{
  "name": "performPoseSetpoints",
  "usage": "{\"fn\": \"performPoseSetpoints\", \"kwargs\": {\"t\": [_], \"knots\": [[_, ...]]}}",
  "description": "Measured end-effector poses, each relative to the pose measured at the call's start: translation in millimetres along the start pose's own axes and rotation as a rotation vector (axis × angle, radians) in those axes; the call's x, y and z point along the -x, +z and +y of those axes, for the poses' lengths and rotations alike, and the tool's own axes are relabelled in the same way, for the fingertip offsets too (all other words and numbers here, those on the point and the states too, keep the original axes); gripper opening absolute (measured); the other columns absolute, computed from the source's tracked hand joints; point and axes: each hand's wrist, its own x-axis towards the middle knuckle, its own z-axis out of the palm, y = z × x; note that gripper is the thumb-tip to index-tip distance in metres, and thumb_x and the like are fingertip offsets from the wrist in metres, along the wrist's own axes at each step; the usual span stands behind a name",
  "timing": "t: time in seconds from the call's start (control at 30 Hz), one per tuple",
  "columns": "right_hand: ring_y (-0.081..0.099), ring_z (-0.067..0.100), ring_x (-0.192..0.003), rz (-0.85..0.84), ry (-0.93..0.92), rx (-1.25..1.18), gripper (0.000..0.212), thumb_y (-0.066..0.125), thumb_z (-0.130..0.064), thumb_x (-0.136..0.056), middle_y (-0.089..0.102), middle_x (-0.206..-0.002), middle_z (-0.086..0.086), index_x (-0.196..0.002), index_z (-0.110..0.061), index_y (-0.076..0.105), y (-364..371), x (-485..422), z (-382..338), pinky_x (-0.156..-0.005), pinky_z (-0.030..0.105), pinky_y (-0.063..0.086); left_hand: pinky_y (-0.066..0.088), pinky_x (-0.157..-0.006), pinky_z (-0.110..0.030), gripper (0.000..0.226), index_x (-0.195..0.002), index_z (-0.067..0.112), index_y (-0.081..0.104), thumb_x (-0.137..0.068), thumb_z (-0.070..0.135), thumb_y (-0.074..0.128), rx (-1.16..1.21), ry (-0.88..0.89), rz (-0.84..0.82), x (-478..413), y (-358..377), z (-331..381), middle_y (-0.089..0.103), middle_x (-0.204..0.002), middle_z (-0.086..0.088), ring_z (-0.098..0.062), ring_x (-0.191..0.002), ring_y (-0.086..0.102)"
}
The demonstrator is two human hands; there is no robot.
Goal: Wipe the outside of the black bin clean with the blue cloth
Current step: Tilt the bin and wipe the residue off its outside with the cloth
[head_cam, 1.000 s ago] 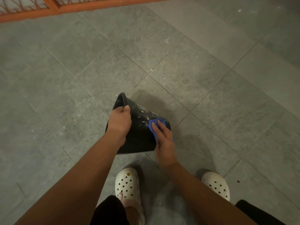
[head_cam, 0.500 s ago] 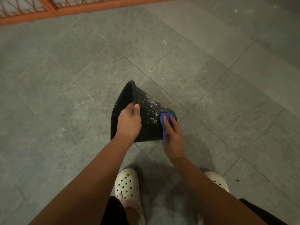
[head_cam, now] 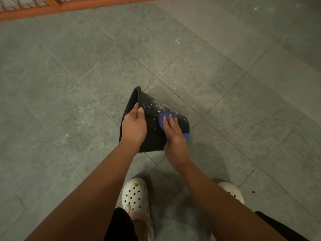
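The black bin (head_cam: pixel 152 108) lies tipped on its side on the floor, mouth to the left, its wall speckled with white marks. My left hand (head_cam: pixel 133 126) grips the bin's rim, thumb on the outside and fingers over the edge. My right hand (head_cam: pixel 174 136) presses the blue cloth (head_cam: pixel 162 119) flat against the bin's wall near its base, fingers straight on top of the cloth. A corner of the cloth shows below my palm at the right.
Grey stone floor tiles (head_cam: pixel 69 84) spread all around. An orange-red metal railing (head_cam: pixel 52 6) runs along the top left. My feet in white perforated clogs (head_cam: pixel 135 195) stand just below the bin.
The bin has been turned and lifted a little, its rim now higher. My right hand has slid the cloth from the bin's base edge up onto the wall.
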Motion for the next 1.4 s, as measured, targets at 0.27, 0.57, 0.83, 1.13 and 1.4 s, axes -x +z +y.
{"fn": "performPoseSetpoints", "kwargs": {"t": [0.27,0.57,0.83,1.13,1.4], "knots": [[0.011,0.035,-0.14,0.055,-0.016,-0.049,0.067,0.05,0.02,-0.077,0.027,-0.149,0.019,-0.138,-0.002,0.034,5,14,-21,-0.115,0.031,0.008,0.051,-0.093,-0.044,0.034,-0.124,0.034,0.057,-0.101,0.027,0.032,-0.094,0.06,-0.011,-2,0,-1,0.066,-0.099,0.005,-0.013,-0.096,0.062],[0.007,0.019,-0.143,0.072,0.13,-0.011,0.067,0.047,0.011,-0.086,0.019,-0.154,0.007,-0.144,-0.011,0.022,-6,5,-1,-0.117,0.03,0.007,0.051,-0.093,-0.041,0.033,-0.124,0.032,0.057,-0.101,0.026,0.034,-0.063,0.032,0.0,-1,4,1,0.065,-0.093,0.011,-0.006,-0.091,0.061],[0.013,0.039,-0.14,-0.02,-0.151,-0.093,0.064,0.048,0.02,-0.079,0.024,-0.148,0.015,-0.136,-0.007,0.036,-3,2,-15,-0.116,0.043,0.012,0.052,-0.091,-0.044,0.032,-0.102,0.041,0.06,-0.1,0.024,0.033,-0.045,0.015,-0.027,-3,1,5,0.067,-0.097,0.002,-0.013,-0.094,0.064],[0.02,0.031,-0.14,0.05,-0.048,-0.036,0.064,0.053,0.016,-0.081,0.03,-0.148,0.014,-0.138,-0.006,0.036,-11,2,5,-0.115,0.046,0.023,0.048,-0.097,-0.045,0.037,-0.129,0.025,0.056,-0.1,0.027,0.035,-0.046,-0.013,-0.025,-5,4,6,0.065,-0.114,-0.003,-0.019,-0.106,0.061],[0.03,0.054,-0.128,-0.012,-0.295,0.055,0.061,0.059,0.025,-0.069,0.045,-0.135,0.027,-0.123,-0.003,0.055,-7,13,11,-0.105,0.058,0.03,0.047,-0.098,-0.044,0.037,-0.13,0.022,0.056,-0.1,0.024,0.035,-0.049,-0.012,-0.053,-8,3,6,0.066,-0.111,-0.005,-0.02,-0.105,0.061]]}}
